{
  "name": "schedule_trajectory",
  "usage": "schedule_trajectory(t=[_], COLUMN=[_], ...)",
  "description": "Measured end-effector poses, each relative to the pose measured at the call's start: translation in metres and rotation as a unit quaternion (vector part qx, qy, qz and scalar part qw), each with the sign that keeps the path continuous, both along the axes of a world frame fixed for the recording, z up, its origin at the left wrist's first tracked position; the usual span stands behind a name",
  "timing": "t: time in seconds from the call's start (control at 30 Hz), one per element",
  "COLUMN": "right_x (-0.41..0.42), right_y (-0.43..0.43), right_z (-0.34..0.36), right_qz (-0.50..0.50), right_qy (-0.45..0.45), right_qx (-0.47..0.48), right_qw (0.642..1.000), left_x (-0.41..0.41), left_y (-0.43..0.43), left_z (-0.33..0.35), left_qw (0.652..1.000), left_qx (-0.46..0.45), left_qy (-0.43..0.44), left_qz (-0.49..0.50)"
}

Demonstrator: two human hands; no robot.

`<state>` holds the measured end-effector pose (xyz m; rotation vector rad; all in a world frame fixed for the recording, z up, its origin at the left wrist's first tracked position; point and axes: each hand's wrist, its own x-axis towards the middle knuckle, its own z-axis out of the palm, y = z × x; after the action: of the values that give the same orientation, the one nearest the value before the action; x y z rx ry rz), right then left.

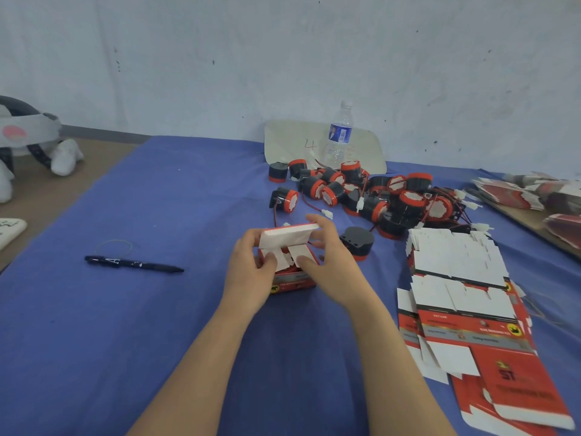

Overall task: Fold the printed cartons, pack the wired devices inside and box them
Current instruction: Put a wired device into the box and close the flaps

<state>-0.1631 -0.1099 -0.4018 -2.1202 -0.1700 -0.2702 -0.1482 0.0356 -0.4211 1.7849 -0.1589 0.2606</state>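
Observation:
A small red printed carton [292, 280] stands on the blue cloth at the middle, its white top flaps up. My left hand [251, 272] grips its left side, thumb on a side flap. My right hand [327, 262] holds the right side, fingers behind the raised lid flap and thumb on the other side flap. What is inside the carton is hidden. A heap of black-and-red wired devices [377, 196] lies behind, and one black device [358, 242] sits just right of my right hand. Flat printed cartons [465, 309] are stacked to the right.
A clear water bottle [339, 135] stands on a beige board [283, 143] by the wall. A dark pen [135, 263] lies on the cloth at left. More flat cartons [531, 191] rest on a wooden surface at far right. A white headset [28, 136] sits far left.

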Motion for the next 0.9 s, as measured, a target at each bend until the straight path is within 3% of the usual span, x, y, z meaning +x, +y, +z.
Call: schedule_trajectory(t=[0.1,0.23,0.4,0.6,0.9], right_x=[-0.003,-0.005,-0.004,-0.003,-0.004], right_y=[-0.007,-0.018,-0.019,-0.015,-0.017], right_z=[0.002,0.004,0.000,0.001,0.002], right_qz=[0.034,0.097,0.072,0.062,0.076], right_qy=[0.027,0.105,0.075,0.042,0.068], right_qx=[-0.041,-0.002,0.010,0.039,0.090], right_qw=[0.998,0.990,0.995,0.996,0.991], left_x=[-0.001,0.000,-0.003,-0.006,-0.009], left_y=[0.001,0.005,0.009,0.012,0.009], left_z=[-0.001,-0.001,0.005,-0.002,0.004], left_qw=[0.999,0.999,0.996,0.995,0.993], left_qx=[0.031,0.036,-0.081,0.031,0.015], left_qy=[-0.006,0.003,0.030,-0.027,0.008], left_qz=[0.004,-0.006,-0.036,-0.092,-0.115])
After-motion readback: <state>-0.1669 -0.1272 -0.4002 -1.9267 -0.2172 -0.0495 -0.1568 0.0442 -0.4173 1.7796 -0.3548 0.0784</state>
